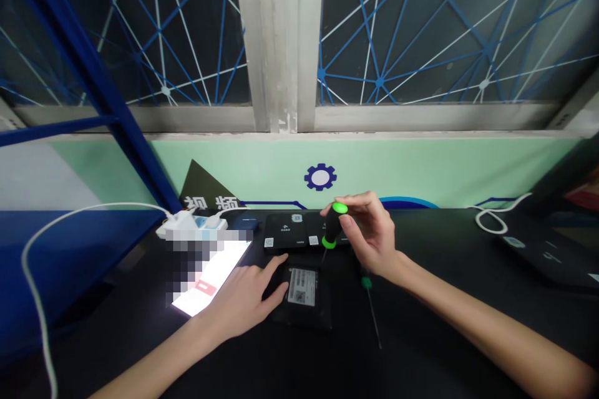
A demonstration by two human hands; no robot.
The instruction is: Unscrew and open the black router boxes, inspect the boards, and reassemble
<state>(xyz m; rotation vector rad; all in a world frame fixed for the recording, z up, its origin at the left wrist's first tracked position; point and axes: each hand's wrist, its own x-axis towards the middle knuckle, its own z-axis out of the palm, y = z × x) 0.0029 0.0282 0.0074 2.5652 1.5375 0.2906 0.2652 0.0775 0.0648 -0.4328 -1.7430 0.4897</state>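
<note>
A flat black device (322, 308) with a white printed label lies on the black table in front of me. My left hand (248, 290) rests at its left side, thumb and index finger stretched apart, the thumb touching the device near the label. Held almost upright in my right hand (374, 230) is a black screwdriver (333, 224) with bright green bands. Its shaft points down at the device's upper right edge; whether the tip touches is too dark to tell. Below my right wrist lies a second screwdriver (367, 283) with a green collar, its handle partly hidden.
Behind the hands lie black boxes (283, 230) with small labels. A lit phone (219, 274) is left of my left hand, near a white power strip (187, 224) with a white cable. Another black device (552, 259) lies far right. A green wall stands behind the table (421, 355).
</note>
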